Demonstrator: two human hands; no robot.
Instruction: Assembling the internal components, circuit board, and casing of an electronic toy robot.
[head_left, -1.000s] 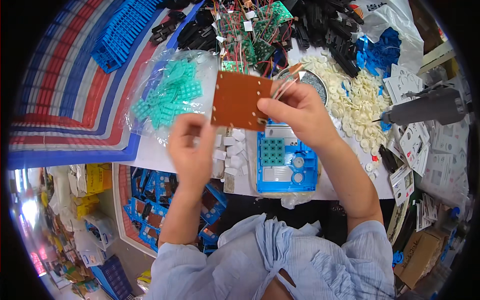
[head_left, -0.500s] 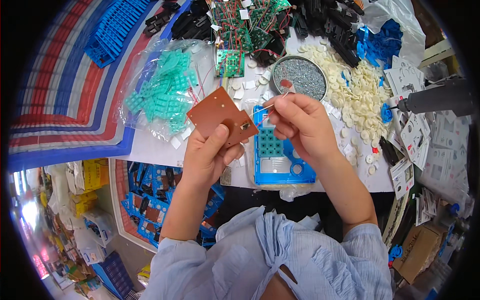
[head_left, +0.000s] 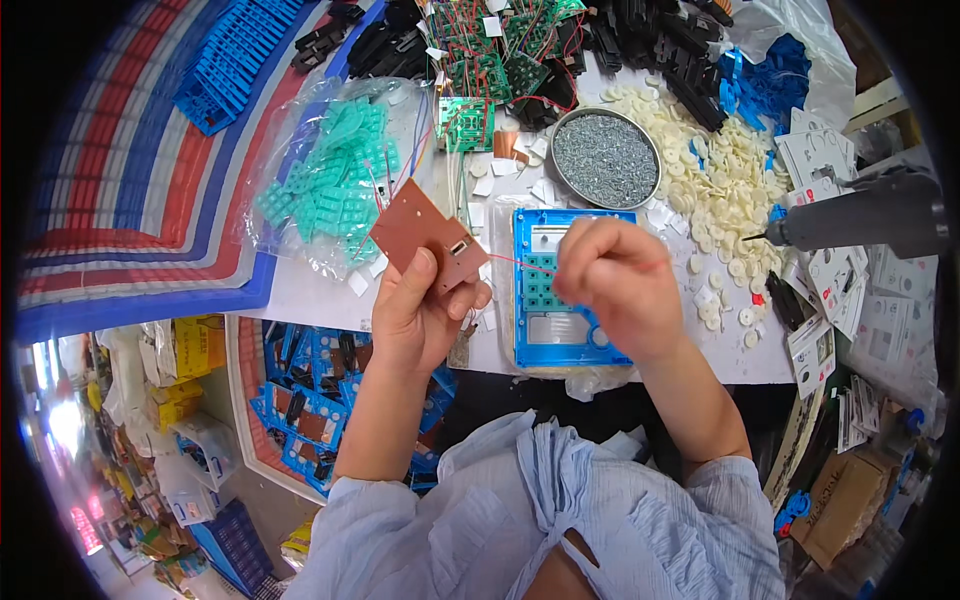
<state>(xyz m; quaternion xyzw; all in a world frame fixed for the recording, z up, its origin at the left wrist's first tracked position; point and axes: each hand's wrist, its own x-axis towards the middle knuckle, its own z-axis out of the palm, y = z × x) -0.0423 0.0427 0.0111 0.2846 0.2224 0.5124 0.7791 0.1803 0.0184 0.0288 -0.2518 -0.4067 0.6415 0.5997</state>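
My left hand [head_left: 425, 310] grips a brown circuit board [head_left: 420, 232] by its lower edge, thumb pressed on the bare face; thin wires run off its top left edge. From the board's right side a red wire [head_left: 515, 262] stretches to my right hand [head_left: 622, 290], whose fingers are pinched on it. Motion blurs that hand a little. Below the right hand lies a blue plastic case [head_left: 522, 335] with a green rubber keypad [head_left: 540, 283] set in it; the hand and forearm hide part of its right side.
Beyond the case stands a round tin [head_left: 655, 165] of small screws. Cream discs [head_left: 735, 190] are heaped to its right. A power screwdriver [head_left: 850, 220] points in from the right. Bagged green keypads [head_left: 330, 185] lie at left, and wired green boards [head_left: 467, 122] are piled at the back.
My right hand has moved right and down, pulling the red wire out straight. The board has shifted slightly left. A copper-coloured piece now shows on the table behind the board.
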